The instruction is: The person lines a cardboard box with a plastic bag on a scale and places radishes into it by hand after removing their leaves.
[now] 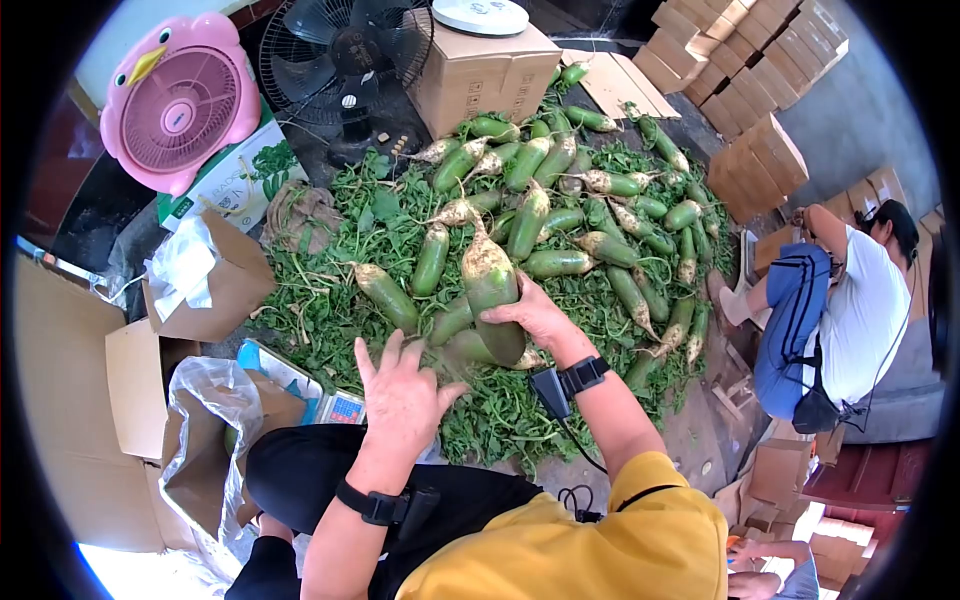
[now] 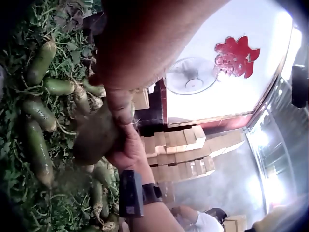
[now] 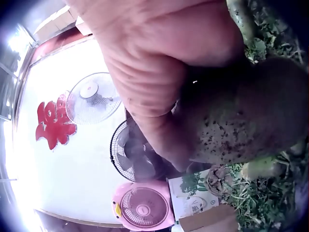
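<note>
A green radish [image 1: 490, 275], its pale root end toward the top of the head view, is gripped by my right hand [image 1: 540, 315]. The right wrist view shows this hand [image 3: 154, 63] wrapped against the dirt-specked radish skin [image 3: 227, 130]. Left of the radish, my left hand [image 1: 400, 395] has its fingers spread, holding nothing. In the left wrist view the left hand [image 2: 120, 99] overlaps the held radish [image 2: 96, 137]; contact there is unclear. Beneath both hands, a blurred patch covers part of the radishes [image 1: 385, 295] and green leaves [image 1: 320, 300].
An open box with a plastic liner [image 1: 215, 440] and a scale [image 1: 340, 408] stand at left. Behind are a pink fan [image 1: 180, 105], a black fan [image 1: 350, 60] and a carton [image 1: 485, 80]. At right a person in a white shirt [image 1: 865, 290] sits near stacked boxes [image 1: 755, 170].
</note>
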`<state>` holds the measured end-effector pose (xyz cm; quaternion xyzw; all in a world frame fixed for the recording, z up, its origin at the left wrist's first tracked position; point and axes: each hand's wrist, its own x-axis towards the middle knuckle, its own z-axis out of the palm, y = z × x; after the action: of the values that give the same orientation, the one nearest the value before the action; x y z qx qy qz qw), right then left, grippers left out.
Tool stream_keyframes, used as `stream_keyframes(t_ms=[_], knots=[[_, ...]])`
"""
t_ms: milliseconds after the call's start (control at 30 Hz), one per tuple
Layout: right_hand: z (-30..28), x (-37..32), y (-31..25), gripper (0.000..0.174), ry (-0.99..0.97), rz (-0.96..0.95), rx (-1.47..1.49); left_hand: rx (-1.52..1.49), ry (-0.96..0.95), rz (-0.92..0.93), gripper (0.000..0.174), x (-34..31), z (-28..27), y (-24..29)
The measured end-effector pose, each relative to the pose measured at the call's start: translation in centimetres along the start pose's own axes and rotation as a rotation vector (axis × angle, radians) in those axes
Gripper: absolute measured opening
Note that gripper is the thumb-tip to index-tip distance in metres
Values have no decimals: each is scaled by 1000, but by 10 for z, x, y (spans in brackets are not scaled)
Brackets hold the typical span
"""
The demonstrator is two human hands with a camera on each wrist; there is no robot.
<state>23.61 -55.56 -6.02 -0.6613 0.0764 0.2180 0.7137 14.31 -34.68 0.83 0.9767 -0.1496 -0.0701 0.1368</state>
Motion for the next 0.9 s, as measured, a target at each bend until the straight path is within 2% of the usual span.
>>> stream_keyframes(t_ms=[33,133,167,200,267,333,400,467,533,600,700,833,900], knots=[[1,3,3,76,-18,-13,51,-43,85,11,29,-2,9,-8],[8,6,1,75,-74,-1,158,37,67,-80,20,-6,-14,-3],[11,5,0,75,-113,31,217,-31,153,-83,39,-9,-12,-6],[13,6,1,75,-119,34,215,-32,154,-91,39,-11,-10,-8],[17,9,4,74,-162,73,252,4,103,-199,57,-10,-13,-12],[17,17,16,75,-164,112,185,-36,105,-248,60,-14,-25,-15],[16,27,27,76,-170,145,118,-143,182,-254,57,-17,-45,-20],[16,33,36,79,-105,142,-15,-204,345,-229,50,-26,-64,-38],[19,36,34,83,-145,146,-4,-199,437,-228,48,-42,-87,-59],[18,42,43,83,-133,228,114,-260,520,-300,42,-63,-110,-79],[14,54,55,79,-198,256,220,-176,593,-462,34,-99,-137,-107],[21,62,56,73,-219,290,347,-9,629,-586,31,-163,-142,-155],[27,64,49,69,-239,297,360,-36,630,-680,29,-193,-135,-169]])
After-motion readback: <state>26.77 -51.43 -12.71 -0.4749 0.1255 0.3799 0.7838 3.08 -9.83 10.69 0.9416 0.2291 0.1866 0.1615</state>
